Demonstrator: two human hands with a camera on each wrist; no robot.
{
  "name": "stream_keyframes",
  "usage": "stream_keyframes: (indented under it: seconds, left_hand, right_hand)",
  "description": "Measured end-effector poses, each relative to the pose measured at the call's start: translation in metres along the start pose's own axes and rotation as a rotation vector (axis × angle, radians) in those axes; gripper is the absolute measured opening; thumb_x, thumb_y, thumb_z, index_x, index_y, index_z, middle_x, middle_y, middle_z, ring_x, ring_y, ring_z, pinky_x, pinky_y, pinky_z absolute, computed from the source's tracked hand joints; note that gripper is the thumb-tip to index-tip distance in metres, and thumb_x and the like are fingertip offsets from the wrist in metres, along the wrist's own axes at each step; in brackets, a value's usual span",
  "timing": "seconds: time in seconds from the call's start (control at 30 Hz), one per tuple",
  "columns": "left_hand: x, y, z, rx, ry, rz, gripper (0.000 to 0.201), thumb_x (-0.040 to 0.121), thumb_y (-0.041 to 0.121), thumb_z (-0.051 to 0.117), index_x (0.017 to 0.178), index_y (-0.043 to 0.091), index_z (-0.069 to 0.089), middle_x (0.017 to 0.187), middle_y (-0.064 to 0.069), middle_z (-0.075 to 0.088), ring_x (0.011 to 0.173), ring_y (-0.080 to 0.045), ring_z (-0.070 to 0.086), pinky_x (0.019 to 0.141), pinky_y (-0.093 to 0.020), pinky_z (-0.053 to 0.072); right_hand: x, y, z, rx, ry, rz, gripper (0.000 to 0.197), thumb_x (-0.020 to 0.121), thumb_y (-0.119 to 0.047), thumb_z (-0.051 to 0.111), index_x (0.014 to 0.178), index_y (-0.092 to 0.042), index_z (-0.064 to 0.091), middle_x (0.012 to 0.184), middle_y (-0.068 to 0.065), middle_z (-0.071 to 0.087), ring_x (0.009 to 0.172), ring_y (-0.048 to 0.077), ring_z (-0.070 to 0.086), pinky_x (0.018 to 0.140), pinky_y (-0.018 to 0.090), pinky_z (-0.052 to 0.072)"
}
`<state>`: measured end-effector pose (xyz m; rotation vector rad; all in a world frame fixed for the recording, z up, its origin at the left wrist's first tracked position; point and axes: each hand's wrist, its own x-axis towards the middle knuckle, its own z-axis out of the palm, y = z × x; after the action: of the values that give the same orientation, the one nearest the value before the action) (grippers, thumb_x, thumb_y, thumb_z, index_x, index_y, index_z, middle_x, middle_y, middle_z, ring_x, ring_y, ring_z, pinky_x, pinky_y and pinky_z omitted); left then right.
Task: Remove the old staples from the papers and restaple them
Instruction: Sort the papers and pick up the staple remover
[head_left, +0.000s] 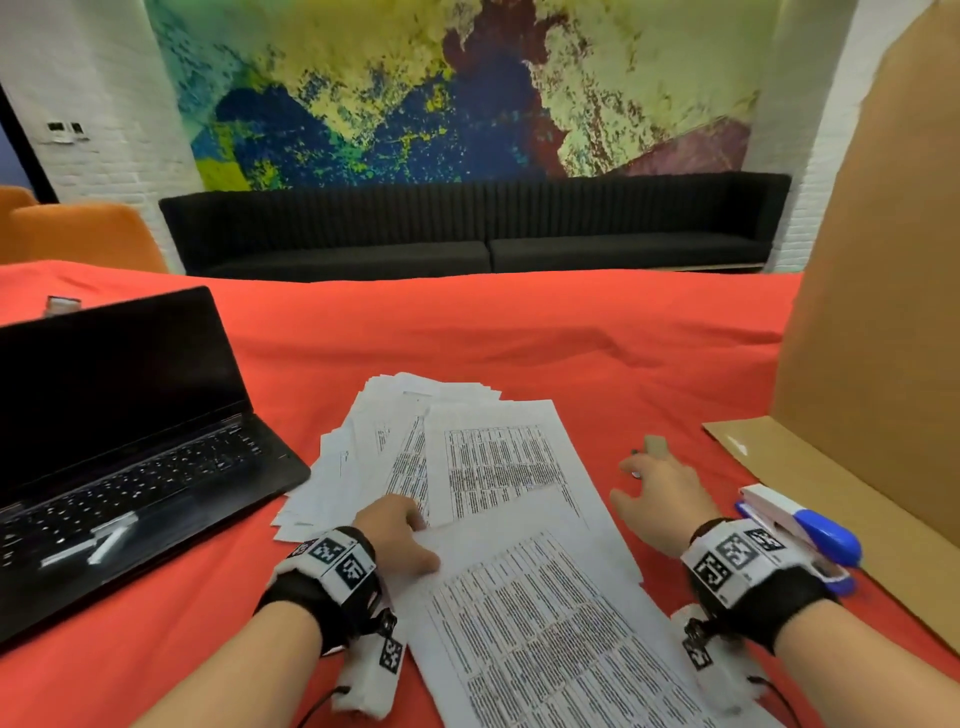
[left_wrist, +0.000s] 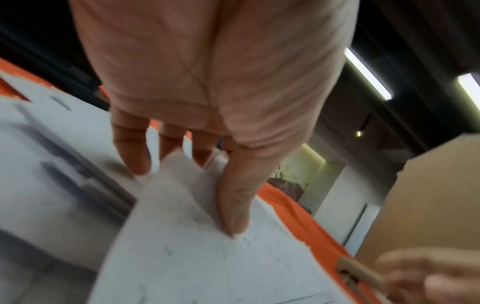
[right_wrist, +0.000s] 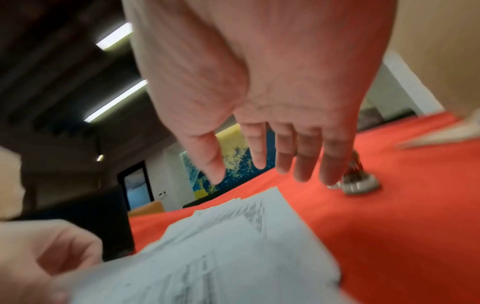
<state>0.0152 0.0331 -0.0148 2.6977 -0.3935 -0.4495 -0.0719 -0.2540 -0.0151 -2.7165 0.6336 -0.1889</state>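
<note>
- Holding down: left hand (head_left: 397, 535) pinches the upper corner of the near stapled set (head_left: 545, 634), thumb on top and fingers reaching past the corner; likely steadying the corner where the old staple would sit, though no staple is discernible.
- Reaching: right hand (head_left: 657, 499), grip spread and empty, fingers extended above the red cloth toward a small tan staple remover (head_left: 655, 446) lying just beyond the fingertips; judged to be fetching it for the pull.
- Papers: the near set lies at the tabletop's near edge, centre, overlapping a fanned pile of printed sheets (head_left: 415, 441) behind it toward the middle; the pile probably waits its turn.
- Stapler (head_left: 800, 525), blue and white, rests near the right edge just beside the right wrist, kept within reach for restapling.
- Laptop (head_left: 119, 441), open, screen dark, at the left edge.
- Cardboard panel (head_left: 872, 260) stands along the right edge.
- Tabletop (head_left: 571, 332) is covered in red cloth.
</note>
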Motion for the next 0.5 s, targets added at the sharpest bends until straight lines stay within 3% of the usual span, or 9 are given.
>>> stream_keyframes:
  seconds: [0.07, 0.13, 0.23, 0.27, 0.3, 0.33, 0.4, 0.5]
  left_hand:
    - [-0.007, -0.004, 0.001, -0.127, 0.034, 0.112, 0.015, 0.071, 0.016, 0.075, 0.073, 0.021, 0.061, 0.073, 0.007, 0.06, 0.066, -0.006, 0.054, 0.056, -0.015, 0.042]
    - [-0.019, -0.006, -0.003, -0.344, 0.049, 0.23, 0.016, 0.072, 0.006, 0.073, 0.066, 0.016, 0.062, 0.061, 0.006, 0.059, 0.056, -0.005, 0.051, 0.052, -0.017, 0.04]
    - [-0.039, -0.008, -0.006, -0.849, 0.082, 0.239, 0.012, 0.083, -0.001, 0.069, 0.078, 0.008, 0.063, 0.063, -0.003, 0.06, 0.05, -0.009, 0.052, 0.046, -0.02, 0.04]
    - [-0.044, -0.01, -0.006, -1.019, 0.077, 0.186, 0.006, 0.086, 0.003, 0.068, 0.087, 0.007, 0.064, 0.069, -0.006, 0.062, 0.053, -0.012, 0.055, 0.048, -0.021, 0.041]
    - [-0.048, -0.013, -0.003, -1.17, 0.051, 0.133, 0.013, 0.087, 0.01, 0.069, 0.098, 0.007, 0.063, 0.076, -0.008, 0.066, 0.059, -0.016, 0.059, 0.052, -0.024, 0.044]
    - [-0.052, -0.016, 0.002, -1.265, -0.019, 0.092, 0.024, 0.087, 0.015, 0.07, 0.108, 0.007, 0.06, 0.085, -0.008, 0.07, 0.067, -0.02, 0.064, 0.057, -0.028, 0.049]
    - [-0.064, -0.018, 0.015, -1.249, -0.185, 0.058, 0.034, 0.089, 0.022, 0.067, 0.117, 0.008, 0.056, 0.101, -0.011, 0.073, 0.082, -0.027, 0.069, 0.063, -0.034, 0.055]
    - [-0.082, -0.003, 0.02, -1.176, -0.197, 0.055, 0.036, 0.09, 0.015, 0.065, 0.121, 0.005, 0.051, 0.093, -0.014, 0.073, 0.076, -0.027, 0.068, 0.06, -0.034, 0.056]
  right_hand:
    - [-0.013, -0.004, 0.003, 0.188, -0.18, -0.073, 0.054, 0.086, -0.038, 0.062, 0.133, -0.016, 0.049, 0.137, 0.004, 0.046, 0.124, 0.021, 0.047, 0.095, 0.024, 0.038]
    - [-0.024, -0.002, 0.005, 0.285, -0.377, -0.084, 0.061, 0.083, -0.042, 0.066, 0.133, -0.013, 0.048, 0.13, 0.004, 0.056, 0.118, 0.019, 0.054, 0.096, 0.026, 0.043]
    - [-0.038, 0.004, 0.002, 0.335, -0.448, -0.205, 0.032, 0.078, -0.033, 0.071, 0.099, -0.008, 0.069, 0.097, 0.008, 0.072, 0.094, 0.025, 0.068, 0.082, 0.038, 0.055]
    - [-0.041, 0.008, 0.003, 0.365, -0.462, -0.225, 0.03, 0.077, -0.032, 0.073, 0.091, -0.006, 0.071, 0.091, 0.006, 0.074, 0.09, 0.023, 0.07, 0.078, 0.037, 0.056]
    - [-0.044, 0.012, 0.0, 0.409, -0.481, -0.214, 0.034, 0.075, -0.036, 0.076, 0.088, -0.005, 0.071, 0.09, 0.007, 0.075, 0.088, 0.022, 0.071, 0.078, 0.038, 0.057]
    - [-0.046, 0.016, 0.0, 0.469, -0.482, -0.205, 0.036, 0.075, -0.037, 0.077, 0.087, -0.004, 0.071, 0.09, 0.008, 0.075, 0.087, 0.022, 0.072, 0.078, 0.039, 0.058]
    - [-0.054, 0.019, -0.004, 0.64, -0.406, -0.167, 0.018, 0.081, -0.023, 0.073, 0.085, -0.005, 0.071, 0.085, 0.007, 0.075, 0.076, 0.017, 0.072, 0.069, 0.034, 0.059]
    - [-0.063, 0.015, -0.016, 0.978, -0.222, -0.095, 0.004, 0.081, -0.004, 0.07, 0.085, -0.007, 0.069, 0.09, 0.018, 0.07, 0.064, 0.011, 0.068, 0.06, 0.027, 0.057]
